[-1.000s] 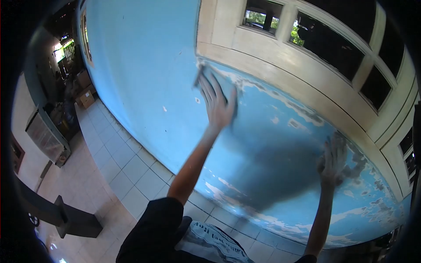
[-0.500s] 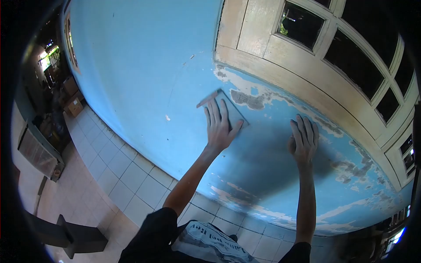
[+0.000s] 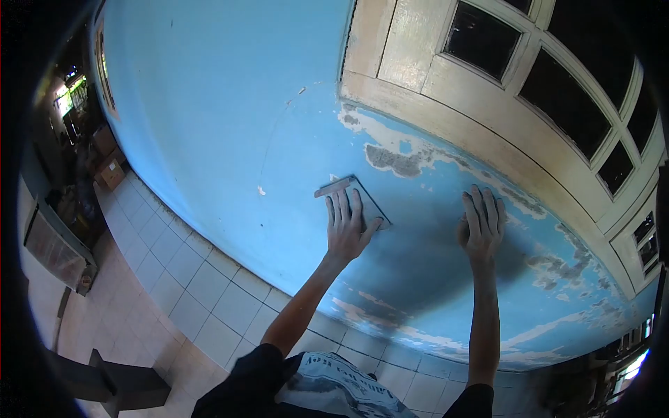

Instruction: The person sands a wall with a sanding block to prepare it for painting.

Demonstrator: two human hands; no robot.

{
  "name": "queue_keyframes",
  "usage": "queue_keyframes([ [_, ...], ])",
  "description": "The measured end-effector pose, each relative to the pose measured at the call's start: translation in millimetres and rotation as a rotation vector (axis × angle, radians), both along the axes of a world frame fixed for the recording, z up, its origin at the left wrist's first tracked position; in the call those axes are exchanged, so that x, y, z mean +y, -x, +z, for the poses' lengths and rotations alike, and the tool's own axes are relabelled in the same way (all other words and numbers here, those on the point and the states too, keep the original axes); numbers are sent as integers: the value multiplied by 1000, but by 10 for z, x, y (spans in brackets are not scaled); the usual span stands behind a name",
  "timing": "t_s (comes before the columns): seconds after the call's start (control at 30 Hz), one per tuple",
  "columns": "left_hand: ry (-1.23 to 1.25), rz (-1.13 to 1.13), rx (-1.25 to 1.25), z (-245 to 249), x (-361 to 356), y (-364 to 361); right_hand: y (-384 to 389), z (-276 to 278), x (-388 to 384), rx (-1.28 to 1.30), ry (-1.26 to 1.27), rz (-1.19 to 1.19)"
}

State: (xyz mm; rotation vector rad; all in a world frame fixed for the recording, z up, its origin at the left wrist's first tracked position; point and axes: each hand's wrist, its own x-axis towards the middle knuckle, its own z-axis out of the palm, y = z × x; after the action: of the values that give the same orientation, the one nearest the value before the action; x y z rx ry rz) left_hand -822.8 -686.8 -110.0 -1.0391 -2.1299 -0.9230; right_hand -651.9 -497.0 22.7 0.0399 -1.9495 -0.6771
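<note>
My left hand (image 3: 347,226) presses a flat sheet of sandpaper (image 3: 369,200) against the blue wall (image 3: 230,132), its fingers spread over the sheet and a folded strip along the top edge. The palm covers part of the sheet. To the right, my right hand (image 3: 482,223) lies against the wall with its fingers stretched upward and nothing in it. Bare patches of peeled paint (image 3: 394,160) show above and between the hands, with more at the lower right.
A cream wooden frame with dark window panes (image 3: 564,97) borders the wall at the upper right. Pale floor tiles (image 3: 216,299) run below the wall. Cardboard boxes (image 3: 110,173) stand at the far left, and a dark bench-like object (image 3: 136,386) at the lower left.
My left hand and the sheet have slid down along the wall. My right hand has stayed at nearly the same spot. The view has shifted slightly.
</note>
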Motion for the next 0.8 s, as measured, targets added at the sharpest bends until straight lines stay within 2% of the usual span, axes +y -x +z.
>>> queue_keyframes([
  [0.13, -42, 40, -53, 107, 76, 72, -7, 7, -5, -18, 2, 17],
  [0.2, -136, 35, 38, 287, 54, 171, 16, 12, 6, -14, 5, 19],
  [0.23, -129, 28, 29, 515, 2, 224, -3, -14, -2, -19, 14, 23],
  [0.3, -275, 73, 88, 1015, -71, 354, -10, -23, -12, -23, 14, 15],
  [0.4, -289, 65, 98, 821, -27, 352, -3, -48, 1, -10, 3, 9],
  [0.47, -170, 23, 91, 40, 62, 165, 30, -69, -17, 9, -2, 9],
  [0.5, -78, -6, 12, -322, 40, 63, 44, -77, -43, 18, 18, 13],
  [0.6, -24, 16, -52, -427, -72, 21, 101, -80, -98, 0, 26, 37],
  [0.67, -93, 2, -80, -167, -62, 128, 172, -54, -157, -34, 14, 72],
  [0.73, -260, 30, 47, 251, -76, 283, 229, -12, -225, -68, 9, 94],
  [0.8, -262, 24, 71, 780, -194, 456, 266, -20, -233, -63, 13, 80],
])
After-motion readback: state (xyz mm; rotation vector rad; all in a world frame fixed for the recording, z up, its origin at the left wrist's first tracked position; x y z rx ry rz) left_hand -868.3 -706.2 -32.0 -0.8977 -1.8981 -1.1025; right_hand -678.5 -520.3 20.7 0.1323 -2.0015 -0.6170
